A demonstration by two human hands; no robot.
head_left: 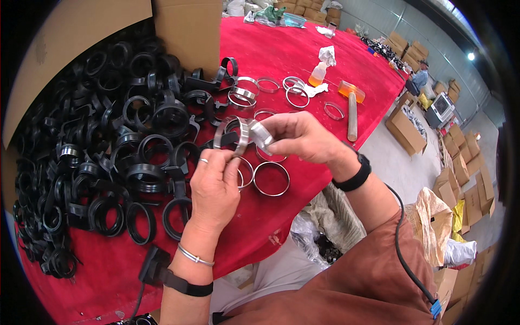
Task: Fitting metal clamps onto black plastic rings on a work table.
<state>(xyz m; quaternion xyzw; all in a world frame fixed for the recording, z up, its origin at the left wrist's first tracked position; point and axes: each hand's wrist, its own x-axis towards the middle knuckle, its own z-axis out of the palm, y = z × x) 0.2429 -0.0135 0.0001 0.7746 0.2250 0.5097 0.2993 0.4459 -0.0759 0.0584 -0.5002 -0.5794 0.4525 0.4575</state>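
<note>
Between the thumb and fingers of my left hand (212, 187) is a wide silver metal ring (242, 138), held tilted above the red tabletop. My right hand (303, 135) pinches a short, shiny silver band-shaped piece (261, 136) close against the ring's right side. Whether the two touch is hard to tell. Just under my hands, a thin metal ring (272, 179) lies flat, with another partly hidden beside it. Left of my left hand spreads a big heap of black plastic rings (146, 176), some with handle-like arms.
More metal rings (297, 97) lie farther back on the red cloth (271, 46). A hammer (352, 116) with an orange head and a bottle (318, 74) of orange liquid are at the right. Cardboard (187, 35) stands behind the heap. A sack (344, 219) hangs below the table's edge.
</note>
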